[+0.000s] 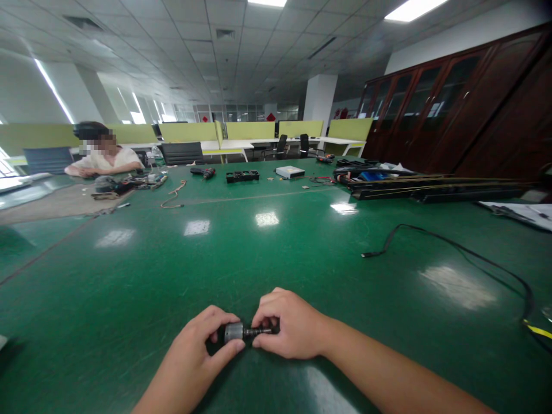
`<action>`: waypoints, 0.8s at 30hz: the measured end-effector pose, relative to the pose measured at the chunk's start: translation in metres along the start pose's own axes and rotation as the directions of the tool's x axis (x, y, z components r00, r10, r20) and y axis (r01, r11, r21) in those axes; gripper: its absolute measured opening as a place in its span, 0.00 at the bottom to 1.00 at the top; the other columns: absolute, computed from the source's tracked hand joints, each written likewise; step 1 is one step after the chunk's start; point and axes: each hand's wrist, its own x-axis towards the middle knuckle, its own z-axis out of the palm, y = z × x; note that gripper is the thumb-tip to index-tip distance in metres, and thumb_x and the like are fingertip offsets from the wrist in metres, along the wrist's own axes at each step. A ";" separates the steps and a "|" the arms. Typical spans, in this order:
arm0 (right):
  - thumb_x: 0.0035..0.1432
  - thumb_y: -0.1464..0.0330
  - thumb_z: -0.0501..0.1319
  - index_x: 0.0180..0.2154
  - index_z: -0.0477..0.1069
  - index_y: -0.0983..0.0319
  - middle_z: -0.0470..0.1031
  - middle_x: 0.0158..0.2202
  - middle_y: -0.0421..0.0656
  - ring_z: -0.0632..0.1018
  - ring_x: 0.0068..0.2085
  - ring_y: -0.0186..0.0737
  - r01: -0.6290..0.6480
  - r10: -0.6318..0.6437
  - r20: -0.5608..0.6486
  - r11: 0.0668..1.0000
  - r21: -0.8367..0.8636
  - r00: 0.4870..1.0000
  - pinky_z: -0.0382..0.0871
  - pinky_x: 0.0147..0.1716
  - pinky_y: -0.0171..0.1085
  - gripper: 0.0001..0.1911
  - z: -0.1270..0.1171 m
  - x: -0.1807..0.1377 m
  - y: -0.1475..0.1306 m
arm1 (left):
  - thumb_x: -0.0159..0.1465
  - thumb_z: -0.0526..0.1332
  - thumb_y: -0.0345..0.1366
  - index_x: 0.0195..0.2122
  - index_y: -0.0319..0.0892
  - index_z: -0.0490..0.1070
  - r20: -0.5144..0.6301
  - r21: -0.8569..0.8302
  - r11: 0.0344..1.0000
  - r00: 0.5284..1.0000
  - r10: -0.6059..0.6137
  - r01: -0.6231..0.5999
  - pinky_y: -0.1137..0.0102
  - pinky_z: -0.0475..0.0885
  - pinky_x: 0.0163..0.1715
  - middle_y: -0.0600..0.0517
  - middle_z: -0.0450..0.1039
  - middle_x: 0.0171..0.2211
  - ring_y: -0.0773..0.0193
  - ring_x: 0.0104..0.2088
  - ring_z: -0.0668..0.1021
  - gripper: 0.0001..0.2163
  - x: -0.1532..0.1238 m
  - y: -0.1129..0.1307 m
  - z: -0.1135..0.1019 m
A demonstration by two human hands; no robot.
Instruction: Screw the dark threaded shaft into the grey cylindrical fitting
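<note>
Low in the middle of the head view, a short grey metal cylinder point(234, 332) lies on its side with a thin dark ribbed shaft point(254, 332) sticking out to the right. My left hand point(202, 342) grips the cylinder between thumb and fingers. Around the shaft's far end, the thumb and curled fingers of my right hand point(287, 325) are closed. The shaft's tip is partly hidden by those fingers. Both hands are close to the green tabletop point(276, 253), nearly meeting over the part.
A black cable point(452, 237) curves across the right side. Farther back are a cordless drill point(203, 172), a black frame point(242, 176), a silver drive box point(290, 172), a cord point(175, 195) and piled dark strips point(397, 187). A person point(106, 152) sits at the far left.
</note>
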 end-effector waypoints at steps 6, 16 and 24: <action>0.47 0.68 0.69 0.29 0.75 0.61 0.74 0.25 0.35 0.74 0.28 0.32 0.003 -0.003 -0.008 1.000 -0.010 1.000 0.63 0.35 0.33 0.06 0.000 0.000 0.001 | 0.64 0.62 0.41 0.44 0.46 0.76 0.003 0.006 1.000 1.000 -0.002 0.002 0.69 0.68 0.38 0.52 0.74 0.37 0.61 0.36 0.75 0.09 0.001 -0.001 0.001; 0.45 0.70 0.68 0.27 0.73 0.61 0.72 0.23 0.33 0.73 0.27 0.31 0.031 -0.030 0.029 0.999 -0.023 0.999 0.63 0.38 0.35 0.06 -0.004 -0.003 0.005 | 0.65 0.62 0.41 0.44 0.47 0.75 0.008 -0.013 1.000 1.000 0.000 0.000 0.69 0.68 0.39 0.53 0.73 0.37 0.61 0.36 0.75 0.09 0.000 -0.003 0.000; 0.42 0.72 0.66 0.26 0.71 0.61 0.70 0.22 0.33 0.72 0.26 0.31 0.024 -0.022 0.056 0.999 -0.042 0.998 0.62 0.37 0.35 0.06 -0.014 -0.003 0.012 | 0.65 0.61 0.42 0.44 0.47 0.75 0.019 0.002 1.000 1.000 -0.001 0.001 0.69 0.68 0.38 0.53 0.73 0.37 0.61 0.36 0.74 0.09 0.001 -0.004 0.000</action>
